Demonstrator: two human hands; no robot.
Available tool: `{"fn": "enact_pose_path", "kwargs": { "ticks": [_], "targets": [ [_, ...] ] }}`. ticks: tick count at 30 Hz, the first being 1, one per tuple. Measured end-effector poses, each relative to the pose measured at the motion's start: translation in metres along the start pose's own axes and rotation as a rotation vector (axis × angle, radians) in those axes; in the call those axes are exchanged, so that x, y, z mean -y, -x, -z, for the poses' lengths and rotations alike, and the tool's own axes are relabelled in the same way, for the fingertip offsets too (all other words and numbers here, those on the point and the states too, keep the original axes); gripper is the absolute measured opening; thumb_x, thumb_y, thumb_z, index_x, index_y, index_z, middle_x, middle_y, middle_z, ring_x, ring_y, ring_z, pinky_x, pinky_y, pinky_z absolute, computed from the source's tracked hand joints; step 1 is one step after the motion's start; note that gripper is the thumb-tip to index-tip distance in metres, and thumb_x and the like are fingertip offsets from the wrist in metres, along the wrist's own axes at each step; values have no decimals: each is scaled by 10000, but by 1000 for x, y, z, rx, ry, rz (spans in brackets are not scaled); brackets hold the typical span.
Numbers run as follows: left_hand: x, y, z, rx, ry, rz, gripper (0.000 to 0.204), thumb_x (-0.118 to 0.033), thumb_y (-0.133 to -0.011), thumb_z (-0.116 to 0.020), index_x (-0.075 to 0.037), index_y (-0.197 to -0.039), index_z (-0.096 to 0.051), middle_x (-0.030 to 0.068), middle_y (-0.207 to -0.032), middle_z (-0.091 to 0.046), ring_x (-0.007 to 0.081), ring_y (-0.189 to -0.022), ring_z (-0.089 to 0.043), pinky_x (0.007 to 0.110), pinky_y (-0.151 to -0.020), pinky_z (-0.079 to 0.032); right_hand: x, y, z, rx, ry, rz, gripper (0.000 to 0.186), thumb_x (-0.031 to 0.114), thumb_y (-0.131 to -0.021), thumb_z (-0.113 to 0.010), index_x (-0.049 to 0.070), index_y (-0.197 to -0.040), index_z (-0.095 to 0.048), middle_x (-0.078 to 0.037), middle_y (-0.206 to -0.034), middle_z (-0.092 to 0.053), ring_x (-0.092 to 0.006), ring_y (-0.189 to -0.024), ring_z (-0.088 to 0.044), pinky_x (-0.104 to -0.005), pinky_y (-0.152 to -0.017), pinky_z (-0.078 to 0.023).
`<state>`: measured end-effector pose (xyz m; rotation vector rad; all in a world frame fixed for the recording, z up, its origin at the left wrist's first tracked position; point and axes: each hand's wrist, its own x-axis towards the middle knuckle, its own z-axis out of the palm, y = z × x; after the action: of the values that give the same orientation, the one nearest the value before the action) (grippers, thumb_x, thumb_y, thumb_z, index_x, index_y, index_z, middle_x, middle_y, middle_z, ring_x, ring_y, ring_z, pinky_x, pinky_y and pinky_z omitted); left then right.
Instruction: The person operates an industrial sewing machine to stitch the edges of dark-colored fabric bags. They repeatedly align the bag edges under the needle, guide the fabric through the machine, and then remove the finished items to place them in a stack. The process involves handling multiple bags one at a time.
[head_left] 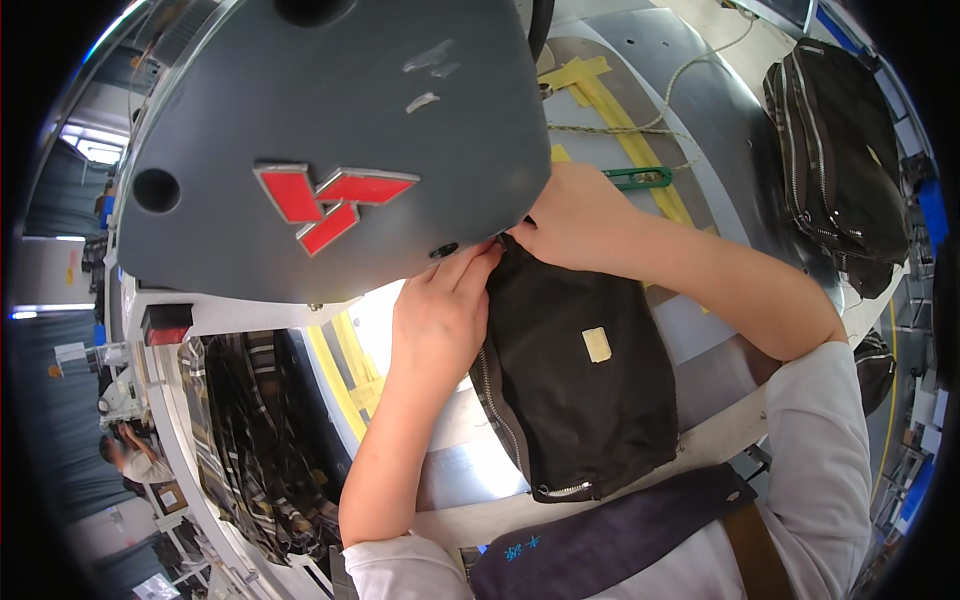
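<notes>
A black fabric bag [560,390] with a metal zipper down its left side lies in front of me, a small pale yellow tag stuck on it. Its far end reaches the edge of a large dark grey machine head [350,110] with a red emblem. My left hand [442,312] presses its fingers together on the bag's far left corner, at the machine's lower edge. My right hand [578,222] is curled at the bag's far edge, its fingertips partly hidden by the machine. Just beyond it lies a green-handled thread snipper [640,178].
Another black zippered bag [840,150] rests at the far right. Dark checked fabric pieces [260,440] hang at the left. Yellow tape strips [625,130] mark the metal worktop, and a pale cord [670,90] runs across it. A person [140,460] sits in the left background.
</notes>
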<state>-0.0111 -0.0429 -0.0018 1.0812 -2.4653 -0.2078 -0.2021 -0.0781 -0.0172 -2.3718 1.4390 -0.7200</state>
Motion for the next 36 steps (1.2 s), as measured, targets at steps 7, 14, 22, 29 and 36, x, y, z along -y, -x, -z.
{"fn": "enact_pose_path", "kwargs": {
  "ticks": [7,14,22,29,36],
  "targets": [
    [0,1,-1,-3,-12,6,305,77,-712,-588,-13,-997,-645,77,-1081,-636,292,-964,-613,384,-825,-511,-1,1,-1,28,-13,1,162,184,-809,-586,25,-837,-590,-131,-802,-641,-326,-781,-637,-441,-653,-513],
    [0,2,-1,-13,-38,15,279,65,-725,-591,-22,-984,-646,63,-1064,-641,279,-959,-617,372,-813,-518,-5,-2,-3,4,-143,-88,141,188,-793,-619,57,-834,-586,-98,-811,-648,-305,-787,-633,-412,-678,-502],
    [-3,1,-3,-22,-37,29,245,-64,-776,-651,-49,-1021,-645,66,-1055,-632,282,-965,-609,371,-807,-509,-7,-5,-9,-33,-119,-45,131,174,-782,-634,66,-839,-589,-84,-822,-641,-298,-798,-626,-410,-676,-492],
    [-1,3,-3,-25,-63,-17,366,-171,-785,-688,-65,-1131,-632,67,-1087,-601,278,-1007,-579,387,-842,-478,-7,-5,1,-23,-328,-67,148,171,-751,-688,52,-807,-619,-86,-859,-599,-271,-853,-601,-398,-719,-481],
    [-2,4,-3,-10,-65,-1,369,-206,-789,-688,-62,-1125,-636,68,-1101,-602,271,-1021,-579,387,-852,-471,-11,-6,0,-80,-255,127,114,136,-754,-670,37,-798,-631,-101,-892,-595,-291,-839,-585,-409,-749,-474]
  ]
}}
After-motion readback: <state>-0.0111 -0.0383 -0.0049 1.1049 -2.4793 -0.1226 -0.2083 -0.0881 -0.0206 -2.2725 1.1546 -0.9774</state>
